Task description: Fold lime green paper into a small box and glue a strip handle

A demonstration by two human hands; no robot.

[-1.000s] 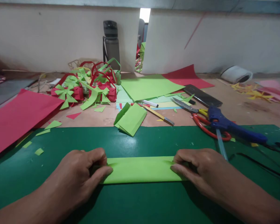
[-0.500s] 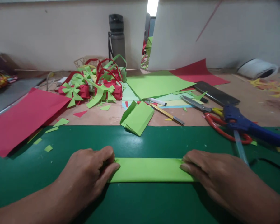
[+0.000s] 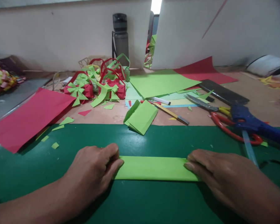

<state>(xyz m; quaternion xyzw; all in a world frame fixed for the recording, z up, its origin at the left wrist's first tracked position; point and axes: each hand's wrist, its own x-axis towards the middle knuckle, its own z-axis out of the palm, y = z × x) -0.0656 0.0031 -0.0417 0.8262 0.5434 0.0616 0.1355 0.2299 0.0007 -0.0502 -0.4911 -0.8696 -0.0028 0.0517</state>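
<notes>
A folded strip of light green paper (image 3: 154,168) lies level across the green mat (image 3: 151,200), close in front of me. My left hand (image 3: 94,168) pinches its left end between thumb and curled fingers. At the opposite end, my right hand (image 3: 214,171) grips the paper the same way, covering that edge. Just beyond the strip rests a separate folded green paper piece (image 3: 143,117), partly on the mat and partly on the brown table surface.
Behind are red and green paper baskets (image 3: 84,90), a dark water bottle (image 3: 121,40), a green sheet (image 3: 163,82) and a cutter knife (image 3: 172,114). On the right lie scissors (image 3: 200,102), a blue glue gun (image 3: 245,119) and a phone (image 3: 224,91). Red paper (image 3: 32,115) lies left.
The whole view has shifted slightly, so things appear a little farther right. Both hands keep their pinch on the green paper strip, which looks unchanged.
</notes>
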